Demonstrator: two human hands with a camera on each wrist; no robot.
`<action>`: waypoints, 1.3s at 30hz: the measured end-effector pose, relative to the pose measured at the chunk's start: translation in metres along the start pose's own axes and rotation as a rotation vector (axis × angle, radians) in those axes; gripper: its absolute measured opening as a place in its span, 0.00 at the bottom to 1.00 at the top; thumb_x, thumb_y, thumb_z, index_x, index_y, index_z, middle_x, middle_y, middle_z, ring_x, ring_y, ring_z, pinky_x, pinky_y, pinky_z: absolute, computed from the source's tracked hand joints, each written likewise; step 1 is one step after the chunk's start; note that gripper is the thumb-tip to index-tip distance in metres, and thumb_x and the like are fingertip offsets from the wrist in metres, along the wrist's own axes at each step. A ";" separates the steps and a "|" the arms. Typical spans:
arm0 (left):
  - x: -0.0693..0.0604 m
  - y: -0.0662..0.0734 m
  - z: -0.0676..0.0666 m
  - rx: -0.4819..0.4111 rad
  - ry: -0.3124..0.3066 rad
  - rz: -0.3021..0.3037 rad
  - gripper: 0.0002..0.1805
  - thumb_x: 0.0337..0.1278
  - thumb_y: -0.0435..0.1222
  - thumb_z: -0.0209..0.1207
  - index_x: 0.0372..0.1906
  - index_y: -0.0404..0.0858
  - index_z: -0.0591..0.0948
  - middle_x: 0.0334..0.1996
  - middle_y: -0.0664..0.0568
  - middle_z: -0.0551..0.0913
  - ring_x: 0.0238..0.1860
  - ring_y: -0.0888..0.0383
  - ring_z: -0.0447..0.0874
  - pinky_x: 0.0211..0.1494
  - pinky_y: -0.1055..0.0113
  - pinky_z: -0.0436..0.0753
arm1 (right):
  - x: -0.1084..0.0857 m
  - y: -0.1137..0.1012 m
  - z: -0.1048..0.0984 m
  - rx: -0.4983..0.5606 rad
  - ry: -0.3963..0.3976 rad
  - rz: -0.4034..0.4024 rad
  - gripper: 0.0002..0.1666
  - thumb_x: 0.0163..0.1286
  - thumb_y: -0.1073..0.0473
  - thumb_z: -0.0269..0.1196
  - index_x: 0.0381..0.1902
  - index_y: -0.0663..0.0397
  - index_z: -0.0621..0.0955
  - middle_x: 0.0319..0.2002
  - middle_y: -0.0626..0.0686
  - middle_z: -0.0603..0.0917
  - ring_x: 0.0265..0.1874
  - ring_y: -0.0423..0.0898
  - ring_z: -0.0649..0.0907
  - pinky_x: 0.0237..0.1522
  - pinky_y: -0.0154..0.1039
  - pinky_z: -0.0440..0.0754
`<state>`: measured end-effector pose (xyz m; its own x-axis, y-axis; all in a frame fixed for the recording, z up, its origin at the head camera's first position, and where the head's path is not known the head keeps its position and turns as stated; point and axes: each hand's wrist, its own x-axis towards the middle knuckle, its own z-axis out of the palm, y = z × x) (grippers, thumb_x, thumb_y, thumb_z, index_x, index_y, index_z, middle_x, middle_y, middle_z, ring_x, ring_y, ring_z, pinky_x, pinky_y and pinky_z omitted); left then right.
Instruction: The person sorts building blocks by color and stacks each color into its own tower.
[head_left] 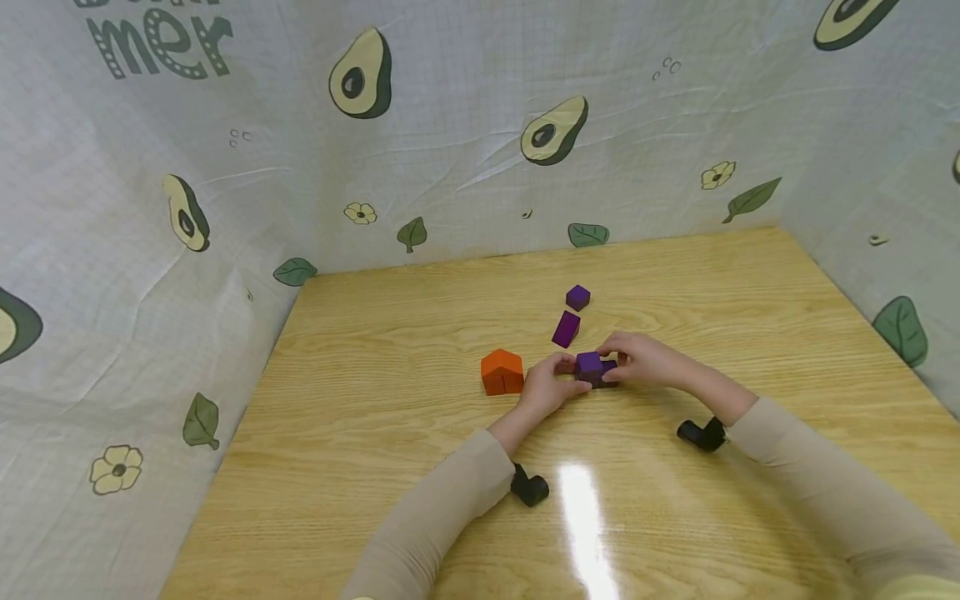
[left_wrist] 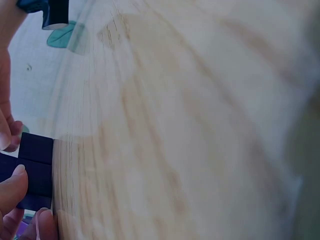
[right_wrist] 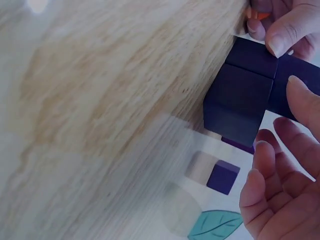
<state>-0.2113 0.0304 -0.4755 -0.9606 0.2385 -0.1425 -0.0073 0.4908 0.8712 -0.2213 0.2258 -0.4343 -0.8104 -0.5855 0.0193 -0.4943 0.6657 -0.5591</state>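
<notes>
In the middle of the table, several dark purple blocks [head_left: 589, 367] stand pressed together, one cube rising above the others. My left hand [head_left: 549, 388] holds this group from its left side, thumb near and fingers beyond. From the right, my right hand [head_left: 647, 360] has its thumb and fingers on either side of the group's right-hand block. The right wrist view shows both thumbs touching the blocks [right_wrist: 237, 97], with the right fingers [right_wrist: 277, 205] curled below. In the left wrist view the blocks [left_wrist: 37, 172] look almost black.
An orange house-shaped block piece [head_left: 502, 372] stands just left of my left hand. Beyond the hands lie a purple-magenta block [head_left: 566, 329] and a small purple cube [head_left: 578, 297]. A patterned cloth [head_left: 465, 142] walls off the wooden table [head_left: 360, 433] at the back and sides.
</notes>
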 end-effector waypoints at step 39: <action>-0.001 0.001 -0.001 0.007 0.000 0.025 0.21 0.43 0.41 0.69 0.45 0.43 0.79 0.41 0.54 0.83 0.47 0.57 0.78 0.52 0.64 0.73 | 0.010 0.013 -0.035 -0.022 0.035 0.061 0.21 0.60 0.64 0.63 0.50 0.71 0.76 0.42 0.64 0.79 0.29 0.44 0.74 0.33 0.38 0.73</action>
<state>-0.2107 0.0301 -0.4744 -0.9605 0.2506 -0.1207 0.0185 0.4904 0.8713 -0.2467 0.2447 -0.4127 -0.8497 -0.5270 0.0147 -0.4497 0.7100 -0.5420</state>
